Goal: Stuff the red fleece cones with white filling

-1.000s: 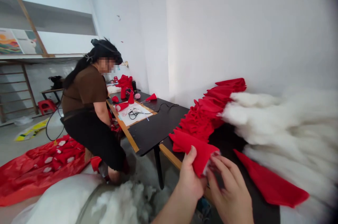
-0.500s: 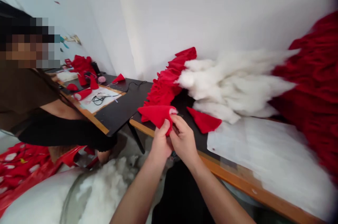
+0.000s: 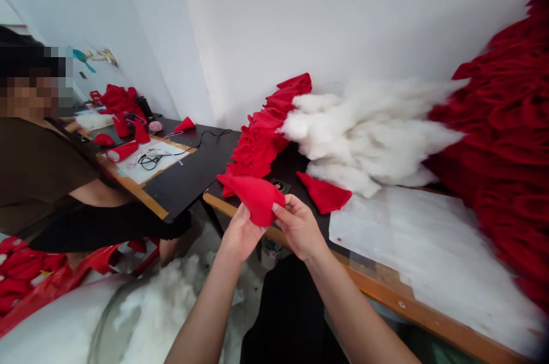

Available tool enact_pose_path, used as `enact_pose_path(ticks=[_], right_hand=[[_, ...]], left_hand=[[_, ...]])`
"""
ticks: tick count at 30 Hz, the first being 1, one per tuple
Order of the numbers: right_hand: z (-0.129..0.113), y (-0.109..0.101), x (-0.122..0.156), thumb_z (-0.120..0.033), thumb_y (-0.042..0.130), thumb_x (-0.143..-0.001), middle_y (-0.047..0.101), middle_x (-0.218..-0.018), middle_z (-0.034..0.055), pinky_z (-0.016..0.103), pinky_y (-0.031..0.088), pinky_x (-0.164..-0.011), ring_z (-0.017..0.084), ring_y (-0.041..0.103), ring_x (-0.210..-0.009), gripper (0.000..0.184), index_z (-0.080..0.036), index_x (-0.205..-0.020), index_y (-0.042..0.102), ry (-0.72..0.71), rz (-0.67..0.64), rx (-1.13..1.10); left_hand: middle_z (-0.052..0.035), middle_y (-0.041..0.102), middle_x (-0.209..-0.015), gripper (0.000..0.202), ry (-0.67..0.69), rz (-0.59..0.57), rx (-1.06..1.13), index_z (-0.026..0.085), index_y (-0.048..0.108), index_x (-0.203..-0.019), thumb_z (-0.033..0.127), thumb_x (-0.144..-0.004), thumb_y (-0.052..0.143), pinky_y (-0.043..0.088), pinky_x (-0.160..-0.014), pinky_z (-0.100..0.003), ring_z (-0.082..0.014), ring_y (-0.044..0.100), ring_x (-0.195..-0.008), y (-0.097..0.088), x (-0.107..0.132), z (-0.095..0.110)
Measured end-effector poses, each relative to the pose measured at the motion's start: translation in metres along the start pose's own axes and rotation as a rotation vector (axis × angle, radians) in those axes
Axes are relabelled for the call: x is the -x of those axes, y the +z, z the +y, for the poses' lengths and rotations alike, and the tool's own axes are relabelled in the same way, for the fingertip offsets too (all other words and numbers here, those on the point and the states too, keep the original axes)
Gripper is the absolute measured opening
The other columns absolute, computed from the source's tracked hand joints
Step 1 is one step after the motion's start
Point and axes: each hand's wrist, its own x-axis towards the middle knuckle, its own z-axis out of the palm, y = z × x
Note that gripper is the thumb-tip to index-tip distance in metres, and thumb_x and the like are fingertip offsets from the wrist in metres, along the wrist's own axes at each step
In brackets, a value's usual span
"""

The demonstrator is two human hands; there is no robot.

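Note:
A red fabric cone (image 3: 256, 197), soft and rounded, is held between my two hands above the near table edge, its tip pointing left. My left hand (image 3: 241, 234) holds it from below on its left side, the fingers partly hidden under the cloth. At the wide right end, my right hand (image 3: 299, 228) pinches the rim between thumb and fingers. The inside of the cone is turned out of sight. Just beyond my right hand, another red cone (image 3: 325, 194) lies flat on the black table (image 3: 294, 165).
White stuffing (image 3: 360, 135) is heaped behind, between a row of red cloth pieces (image 3: 257, 144) and a tall red pile (image 3: 497, 170). A white sheet (image 3: 386, 232) covers the right tabletop. A co-worker (image 3: 38, 170) sits left; more stuffing (image 3: 167, 301) lies low.
Both hands have shifted slightly left and moved apart. The cone has turned, so the white at its opening no longer shows. My left thumb has left the front of the cloth.

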Motion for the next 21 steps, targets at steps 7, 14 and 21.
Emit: enact_pose_path(ticks=[7,14,21], right_hand=[[0.010,0.012,-0.015,-0.023,0.093,-0.042,0.070,-0.077,0.0021,0.024,0.054,-0.070,0.016,0.064,-0.074,0.041,-0.018,-0.066,0.060,0.179,0.057,-0.209],[0.037,0.029,-0.044,-0.029,0.092,-0.044,0.068,-0.072,0.0001,0.028,0.053,-0.067,0.015,0.062,-0.066,0.041,-0.019,-0.063,0.057,0.058,0.030,-0.075],[0.055,0.061,-0.065,-0.031,0.089,-0.050,0.069,-0.078,-0.0005,0.027,0.051,-0.071,0.016,0.062,-0.074,0.035,-0.020,-0.071,0.063,0.088,-0.077,-0.068]], left_hand=[[-0.0015,0.068,-0.089,0.031,0.148,0.196,0.060,0.017,0.058,-0.086,0.010,-0.062,0.077,0.051,-0.082,-0.026,-0.0126,0.065,-0.084,-0.016,-0.011,0.003],[-0.0038,0.049,-0.128,0.085,0.242,0.140,-0.351,0.033,0.044,-0.126,0.013,-0.052,0.082,0.048,-0.090,-0.038,-0.0197,0.057,-0.107,-0.043,-0.013,0.062],[-0.0082,0.065,-0.112,0.077,0.372,0.082,-0.655,0.020,0.051,-0.124,0.019,-0.054,0.083,0.049,-0.092,-0.038,-0.0229,0.063,-0.100,-0.042,-0.043,0.087]])
